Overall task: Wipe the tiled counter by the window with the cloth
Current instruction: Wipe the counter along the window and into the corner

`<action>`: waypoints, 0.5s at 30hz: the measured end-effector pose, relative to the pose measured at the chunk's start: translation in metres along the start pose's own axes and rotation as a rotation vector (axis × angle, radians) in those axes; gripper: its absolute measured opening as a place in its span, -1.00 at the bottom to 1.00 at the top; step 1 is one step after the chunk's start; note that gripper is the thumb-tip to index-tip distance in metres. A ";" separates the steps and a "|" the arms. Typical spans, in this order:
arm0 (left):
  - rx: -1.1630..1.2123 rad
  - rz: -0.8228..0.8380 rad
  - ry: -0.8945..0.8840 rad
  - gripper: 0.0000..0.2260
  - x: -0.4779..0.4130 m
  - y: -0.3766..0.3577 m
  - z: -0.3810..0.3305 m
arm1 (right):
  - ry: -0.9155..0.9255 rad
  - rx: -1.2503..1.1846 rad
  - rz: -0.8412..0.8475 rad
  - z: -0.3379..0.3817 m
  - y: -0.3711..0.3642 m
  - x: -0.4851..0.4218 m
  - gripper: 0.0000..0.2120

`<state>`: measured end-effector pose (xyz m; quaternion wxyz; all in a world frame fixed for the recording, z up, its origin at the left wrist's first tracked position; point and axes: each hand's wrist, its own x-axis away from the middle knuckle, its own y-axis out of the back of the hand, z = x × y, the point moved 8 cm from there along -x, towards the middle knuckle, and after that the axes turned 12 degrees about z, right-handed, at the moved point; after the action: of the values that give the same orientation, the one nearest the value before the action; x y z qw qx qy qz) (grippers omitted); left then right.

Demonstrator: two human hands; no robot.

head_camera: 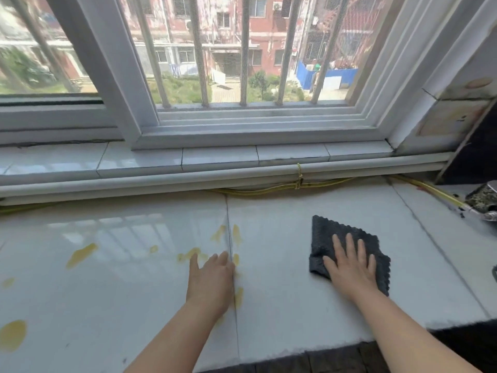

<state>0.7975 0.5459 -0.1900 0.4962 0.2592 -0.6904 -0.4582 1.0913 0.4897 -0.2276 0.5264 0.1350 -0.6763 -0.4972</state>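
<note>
The white tiled counter [282, 313] runs under the window. A dark grey cloth [330, 235] lies flat on its right tile, and my right hand [349, 267] presses down on it with fingers spread. My left hand [212, 281] rests flat on the counter at the tile joint, holding nothing. Yellow smears [80, 254] dot the left tile and the joint around my left hand, with a larger yellow blob [12, 335] at the far left.
A yellow hose [269, 190] runs along the back under the sill [215, 157]. A dark metal fitting [484, 200] sits at the right edge. The window frame [129, 103] and bars stand behind. The counter's front edge drops off at bottom right.
</note>
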 end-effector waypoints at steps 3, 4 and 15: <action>0.031 0.001 -0.005 -0.65 0.003 -0.005 0.003 | -0.059 -0.021 -0.007 -0.001 -0.012 0.014 -0.37; 0.031 0.005 -0.008 -0.66 0.003 -0.006 0.000 | -0.028 -0.005 -0.024 0.011 -0.020 0.024 -0.35; 0.040 0.066 0.035 -0.77 0.001 -0.001 -0.002 | 0.033 0.038 -0.018 -0.013 -0.032 0.042 -0.37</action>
<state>0.7990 0.5439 -0.1906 0.5178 0.2541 -0.6988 -0.4231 1.0738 0.4383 -0.2294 0.5304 0.1593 -0.6757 -0.4865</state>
